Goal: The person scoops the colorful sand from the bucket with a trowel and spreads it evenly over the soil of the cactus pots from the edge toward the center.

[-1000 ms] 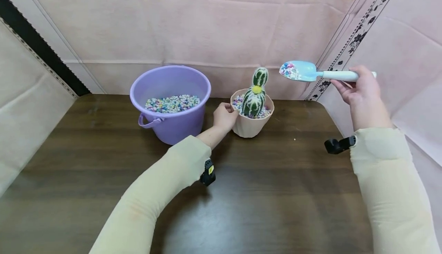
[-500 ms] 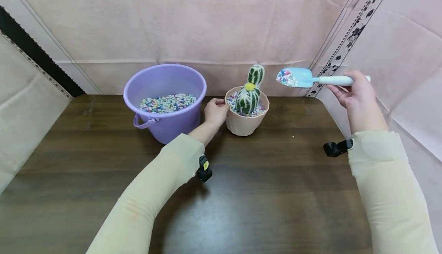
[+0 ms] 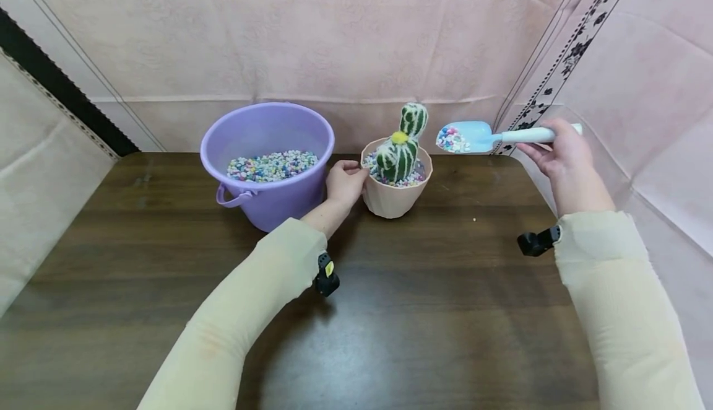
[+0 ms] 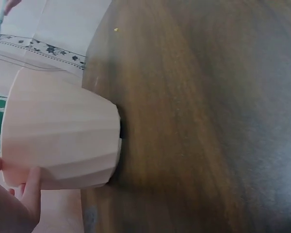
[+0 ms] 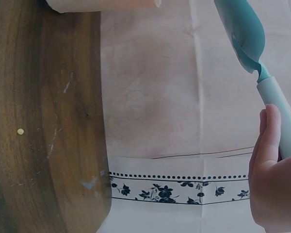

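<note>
My left hand [image 3: 345,184] pinches the left rim of a cream flowerpot [image 3: 392,202] that stands on the table. In the left wrist view one finger [image 4: 33,187] lies against the pot's outer wall. A green-and-white striped cactus [image 3: 397,162] with a yellow flower rises from colourful pebbles [image 3: 412,179] in the pot, leaning a little. To the right, my right hand [image 3: 565,150] holds a light blue trowel [image 3: 476,134] by its pale handle, raised level with the cactus. Small colourful pebbles [image 3: 452,139] lie in the scoop's tip, which points at the pot from a short distance.
Left of the pot stands a purple bucket [image 3: 284,205] partly filled with similar pebbles [image 3: 273,166], its handle [image 3: 234,199] hanging at the front. A single yellowish pebble [image 5: 20,131] lies on the dark wooden table [image 3: 390,311]. Pale pink cloth [image 3: 334,38] hangs behind the table.
The right hand has brought the loaded trowel left and lower, closer to the pot. The cactus's flower has shifted slightly left. My left hand stays at the pot's rim.
</note>
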A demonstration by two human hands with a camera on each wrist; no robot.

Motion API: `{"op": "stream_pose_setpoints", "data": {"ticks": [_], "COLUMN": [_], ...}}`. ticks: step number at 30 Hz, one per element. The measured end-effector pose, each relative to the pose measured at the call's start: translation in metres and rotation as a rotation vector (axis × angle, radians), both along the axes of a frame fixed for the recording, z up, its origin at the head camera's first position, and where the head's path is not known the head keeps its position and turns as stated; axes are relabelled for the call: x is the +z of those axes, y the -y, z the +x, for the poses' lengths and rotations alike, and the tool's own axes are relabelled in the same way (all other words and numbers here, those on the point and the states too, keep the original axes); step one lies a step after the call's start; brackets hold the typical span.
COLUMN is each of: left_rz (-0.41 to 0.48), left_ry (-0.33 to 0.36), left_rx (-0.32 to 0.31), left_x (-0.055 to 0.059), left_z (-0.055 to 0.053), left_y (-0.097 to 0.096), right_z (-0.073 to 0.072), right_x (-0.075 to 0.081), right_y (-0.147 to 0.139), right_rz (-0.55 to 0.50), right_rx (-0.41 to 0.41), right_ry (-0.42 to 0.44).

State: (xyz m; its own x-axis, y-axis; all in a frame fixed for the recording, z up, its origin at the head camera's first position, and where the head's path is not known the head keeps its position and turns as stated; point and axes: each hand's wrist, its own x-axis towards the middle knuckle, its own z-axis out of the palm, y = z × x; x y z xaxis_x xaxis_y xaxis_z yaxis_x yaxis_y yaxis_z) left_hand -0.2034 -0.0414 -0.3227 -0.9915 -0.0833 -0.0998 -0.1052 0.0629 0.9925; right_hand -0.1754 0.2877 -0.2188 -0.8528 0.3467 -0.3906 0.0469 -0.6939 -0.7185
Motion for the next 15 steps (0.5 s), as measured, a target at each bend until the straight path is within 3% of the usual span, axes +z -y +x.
{"op": "stream_pose_setpoints", "data": {"ticks": [9, 15], "left_rz": [0.016, 0.020], "left_ry": [-0.020, -0.016], "left_rx": [0.011, 0.006], "left_x": [0.000, 0.002], "left_z": [-0.006, -0.008], "left_y": [-0.001, -0.001], "right_z": [-0.002, -0.002], "right_x": [-0.003, -0.001], "right_y": [0.018, 0.029], "right_rz": [0.206, 0.264], "right_rx": [0.011, 0.007], "right_ry": [-0.010, -0.038]}}
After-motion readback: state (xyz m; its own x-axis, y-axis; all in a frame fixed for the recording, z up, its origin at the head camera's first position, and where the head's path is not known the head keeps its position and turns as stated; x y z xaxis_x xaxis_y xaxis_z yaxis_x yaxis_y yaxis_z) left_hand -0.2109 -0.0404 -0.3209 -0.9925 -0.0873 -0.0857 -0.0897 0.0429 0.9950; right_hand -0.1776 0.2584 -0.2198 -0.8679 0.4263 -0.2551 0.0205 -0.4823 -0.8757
